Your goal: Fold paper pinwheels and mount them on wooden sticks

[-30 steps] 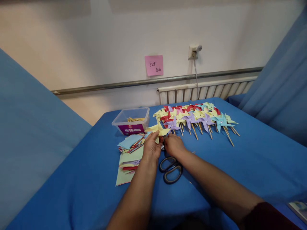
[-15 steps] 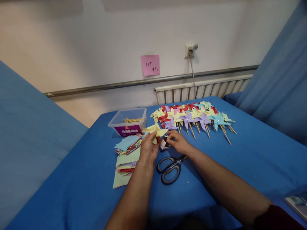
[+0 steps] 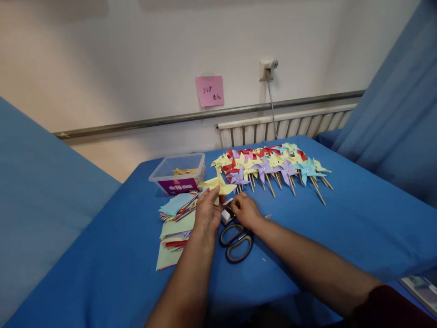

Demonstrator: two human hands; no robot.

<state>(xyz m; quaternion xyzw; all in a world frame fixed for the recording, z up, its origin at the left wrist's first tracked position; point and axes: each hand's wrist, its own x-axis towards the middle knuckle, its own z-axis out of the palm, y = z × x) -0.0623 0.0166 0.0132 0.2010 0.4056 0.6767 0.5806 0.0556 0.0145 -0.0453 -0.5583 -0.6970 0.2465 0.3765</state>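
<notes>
A yellow paper pinwheel (image 3: 220,183) is pinched between the thumb and fingers of my left hand (image 3: 207,212), its blades folded and raised above the table. My right hand (image 3: 246,211) is closed with fingertips bent down at a small open box (image 3: 226,216) with white and dark parts. Whatever those fingertips hold, if anything, is hidden. Just below the box lie scissors (image 3: 239,251) with dark handles, their blades partly under my right wrist. Left of my left forearm are stacks of coloured paper (image 3: 178,204), partly covered by it.
Behind my left hand stands a clear plastic tub (image 3: 177,168) with wooden sticks (image 3: 185,171) inside. Several finished pinwheels (image 3: 266,168) on sticks lie in rows at the back right. A blue cloth (image 3: 327,237) covers the table. The wall and radiator (image 3: 283,125) are behind.
My right hand has shifted slightly down and left at the small box, its fingers more curled. My left hand still holds the yellow pinwheel. The whole view has shifted a little.
</notes>
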